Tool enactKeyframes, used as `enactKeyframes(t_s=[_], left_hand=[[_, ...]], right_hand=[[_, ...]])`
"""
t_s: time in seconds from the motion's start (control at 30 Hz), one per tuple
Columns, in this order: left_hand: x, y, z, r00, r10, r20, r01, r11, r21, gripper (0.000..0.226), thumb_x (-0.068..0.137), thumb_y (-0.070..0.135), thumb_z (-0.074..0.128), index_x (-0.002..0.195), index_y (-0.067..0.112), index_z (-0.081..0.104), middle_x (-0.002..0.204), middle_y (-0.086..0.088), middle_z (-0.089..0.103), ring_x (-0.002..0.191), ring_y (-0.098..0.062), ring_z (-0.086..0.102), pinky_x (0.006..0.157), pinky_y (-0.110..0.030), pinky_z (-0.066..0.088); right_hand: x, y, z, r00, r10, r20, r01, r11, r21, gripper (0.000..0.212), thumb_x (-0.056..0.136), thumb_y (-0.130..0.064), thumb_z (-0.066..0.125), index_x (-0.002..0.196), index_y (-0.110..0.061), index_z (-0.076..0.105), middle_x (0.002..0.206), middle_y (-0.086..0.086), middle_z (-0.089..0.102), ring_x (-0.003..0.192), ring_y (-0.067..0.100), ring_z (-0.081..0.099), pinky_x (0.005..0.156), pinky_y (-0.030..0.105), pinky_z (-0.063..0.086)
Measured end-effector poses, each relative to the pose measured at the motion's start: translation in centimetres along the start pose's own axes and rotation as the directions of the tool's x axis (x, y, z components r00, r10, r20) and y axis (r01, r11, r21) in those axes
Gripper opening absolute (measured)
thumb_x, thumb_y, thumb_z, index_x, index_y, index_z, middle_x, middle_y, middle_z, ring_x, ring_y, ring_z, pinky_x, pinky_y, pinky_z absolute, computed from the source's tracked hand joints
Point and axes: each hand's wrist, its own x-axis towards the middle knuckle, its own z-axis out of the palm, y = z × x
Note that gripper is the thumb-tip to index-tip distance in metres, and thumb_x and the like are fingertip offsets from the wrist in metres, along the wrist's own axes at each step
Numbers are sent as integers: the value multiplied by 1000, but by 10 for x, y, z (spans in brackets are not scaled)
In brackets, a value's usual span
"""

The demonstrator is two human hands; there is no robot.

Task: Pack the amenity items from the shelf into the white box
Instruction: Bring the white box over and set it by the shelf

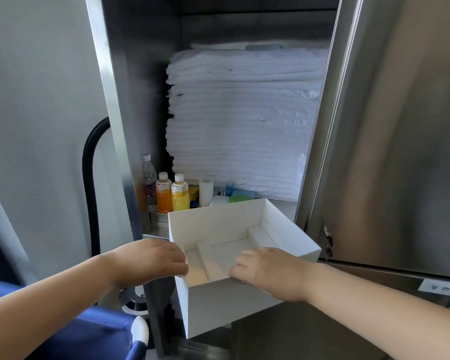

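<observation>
A white box (226,305) with low inner dividers is held in front of the cabinet shelf, tilted, with nothing inside. My left hand (151,261) grips its near left corner and my right hand (270,271) curls over its near rim. On the shelf behind the box stand an orange juice bottle (163,193), a yellow juice bottle (179,193), a clear water bottle (147,178), a white roll (206,192) and small blue and green packs (240,196), partly hidden by the box.
A tall stack of folded white towels (244,126) fills the shelf behind the items. The steel cabinet door (387,126) stands open at the right. A black hose (91,178) runs down the left side, and blue fabric (89,331) lies at the lower left.
</observation>
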Motion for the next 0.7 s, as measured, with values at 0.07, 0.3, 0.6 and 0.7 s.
enactKeyframes(t_s=[0.07,0.3,0.6,0.7], left_hand=[[2,-12,3,1000,15,14,-15,1000,4,47,54,17,89,90,31,61,86,12,61,76,-6,57,66,-12,48],[7,-53,17,997,71,40,-72,997,22,50,53,19,90,96,30,66,89,13,64,77,-4,61,66,-12,51],[6,-94,52,975,-68,211,113,971,-211,28,91,39,40,105,24,59,106,-1,60,98,-19,55,85,-30,43],[7,-103,64,984,19,178,5,990,-138,34,94,37,31,101,17,58,104,-8,60,97,-26,53,84,-39,40]], right_hand=[[9,5,3,1000,17,-8,-17,1000,10,17,94,-2,46,107,-13,49,92,3,49,79,15,36,61,34,39],[36,18,11,997,81,6,-81,993,89,13,98,-11,44,108,-9,51,97,9,52,88,22,45,66,36,40],[66,23,23,993,116,32,-118,989,84,6,96,-7,45,100,-7,50,91,9,50,81,20,40,61,32,30],[71,21,29,989,134,58,-138,988,69,13,91,2,50,100,-8,48,91,9,48,80,18,37,58,33,31]])
